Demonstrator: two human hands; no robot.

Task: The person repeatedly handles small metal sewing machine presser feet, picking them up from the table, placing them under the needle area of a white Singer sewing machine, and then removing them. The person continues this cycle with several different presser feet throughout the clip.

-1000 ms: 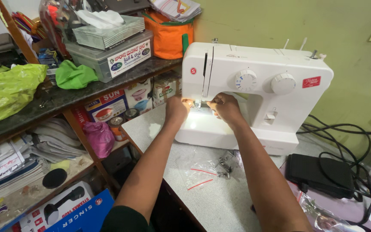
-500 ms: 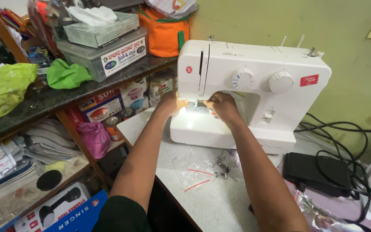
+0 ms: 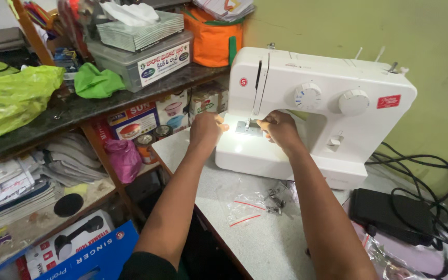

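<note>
A white sewing machine (image 3: 333, 88) stands on a pale speckled table (image 3: 265, 243). Both my hands reach under its arm at the lit needle area. My left hand (image 3: 207, 129) rests at the left edge of the machine bed with its fingers curled toward the presser foot. My right hand (image 3: 281, 129) is on the bed just right of the needle, fingers bent at the metal needle plate (image 3: 249, 127). What the fingertips pinch is too small to tell.
Small clear zip bags with metal parts (image 3: 265, 199) lie on the table near my arms. A black foot pedal (image 3: 390, 215) and cables lie to the right. Shelves on the left hold a tissue box (image 3: 138, 28), green bag (image 3: 11, 98), orange bag (image 3: 213, 39) and boxes.
My head has moved closer and slightly left, so the machine looks larger. Both hands stay at the needle area with only small finger shifts.
</note>
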